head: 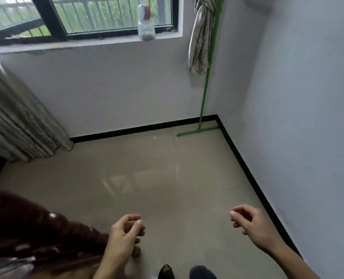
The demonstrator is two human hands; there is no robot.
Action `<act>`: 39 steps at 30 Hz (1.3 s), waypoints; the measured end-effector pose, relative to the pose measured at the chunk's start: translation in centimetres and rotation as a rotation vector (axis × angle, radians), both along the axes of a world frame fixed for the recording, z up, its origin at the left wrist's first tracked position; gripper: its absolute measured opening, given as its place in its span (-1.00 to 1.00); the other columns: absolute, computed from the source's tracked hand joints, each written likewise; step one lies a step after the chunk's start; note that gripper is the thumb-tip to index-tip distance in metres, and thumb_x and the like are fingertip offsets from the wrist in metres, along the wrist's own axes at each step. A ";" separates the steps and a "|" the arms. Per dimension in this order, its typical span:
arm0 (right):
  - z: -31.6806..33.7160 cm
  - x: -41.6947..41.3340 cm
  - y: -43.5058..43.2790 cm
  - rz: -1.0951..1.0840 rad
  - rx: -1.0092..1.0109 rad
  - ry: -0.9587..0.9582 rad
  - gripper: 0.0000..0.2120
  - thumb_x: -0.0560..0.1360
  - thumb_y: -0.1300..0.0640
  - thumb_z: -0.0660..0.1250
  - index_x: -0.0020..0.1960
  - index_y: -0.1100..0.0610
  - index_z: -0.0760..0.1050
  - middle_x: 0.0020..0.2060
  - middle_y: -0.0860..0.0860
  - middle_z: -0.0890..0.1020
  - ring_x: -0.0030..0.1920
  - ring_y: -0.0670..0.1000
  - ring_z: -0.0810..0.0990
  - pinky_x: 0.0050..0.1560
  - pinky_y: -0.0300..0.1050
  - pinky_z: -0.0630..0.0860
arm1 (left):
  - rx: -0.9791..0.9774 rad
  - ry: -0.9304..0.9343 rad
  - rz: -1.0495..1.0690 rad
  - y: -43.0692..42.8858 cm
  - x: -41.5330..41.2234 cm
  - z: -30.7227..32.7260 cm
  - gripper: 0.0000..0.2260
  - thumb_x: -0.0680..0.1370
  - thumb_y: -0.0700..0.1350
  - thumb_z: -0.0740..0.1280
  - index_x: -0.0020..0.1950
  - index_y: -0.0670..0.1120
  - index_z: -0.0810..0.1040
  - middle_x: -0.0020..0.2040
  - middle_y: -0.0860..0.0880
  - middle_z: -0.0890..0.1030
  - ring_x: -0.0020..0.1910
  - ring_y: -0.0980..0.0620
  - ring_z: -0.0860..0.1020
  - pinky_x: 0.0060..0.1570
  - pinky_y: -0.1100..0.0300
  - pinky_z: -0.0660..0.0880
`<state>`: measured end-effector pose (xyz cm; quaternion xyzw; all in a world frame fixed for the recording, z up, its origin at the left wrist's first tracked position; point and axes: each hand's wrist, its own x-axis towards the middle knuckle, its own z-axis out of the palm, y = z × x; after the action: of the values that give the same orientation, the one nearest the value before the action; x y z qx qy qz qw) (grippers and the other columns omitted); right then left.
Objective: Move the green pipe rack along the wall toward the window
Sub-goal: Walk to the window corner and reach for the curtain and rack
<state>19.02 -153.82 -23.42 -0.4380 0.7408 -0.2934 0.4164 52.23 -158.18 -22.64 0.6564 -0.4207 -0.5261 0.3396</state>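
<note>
The green pipe rack [207, 77] stands in the far right corner, its thin upright pole rising past the top edge and its foot bar lying on the floor against the black skirting. A knotted beige curtain [201, 35] hangs beside its pole. My left hand [124, 236] hovers low in the middle, fingers loosely curled, holding nothing. My right hand [249, 220] is out to the right at the same height, fingers half curled and empty. Both hands are far from the rack.
The window [82, 15] spans the far wall, with a clear bottle [146, 23] on its sill. A long beige curtain [16, 117] hangs at the left. A dark red blanket [26, 228] covers the lower left. My feet [185, 271] stand on beige floor tiles [157, 168].
</note>
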 end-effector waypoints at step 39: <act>5.1 -18.6 -83.0 -0.368 -0.204 0.005 -0.92 0.48 0.20 0.37 -0.16 0.06 0.58 -0.24 0.16 0.70 -0.35 -0.10 0.66 -0.35 -0.21 0.48 | -0.649 -0.112 -0.562 -100.0 -33.8 17.8 -0.52 0.43 0.03 0.45 0.29 -0.04 0.41 0.16 -0.03 0.54 0.13 -0.01 0.53 0.06 0.12 0.51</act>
<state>0.42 -236.84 -18.29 -0.3358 0.7759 -0.4367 0.3075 18.44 -258.22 -4.84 0.4030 -0.7446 -0.4021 0.3486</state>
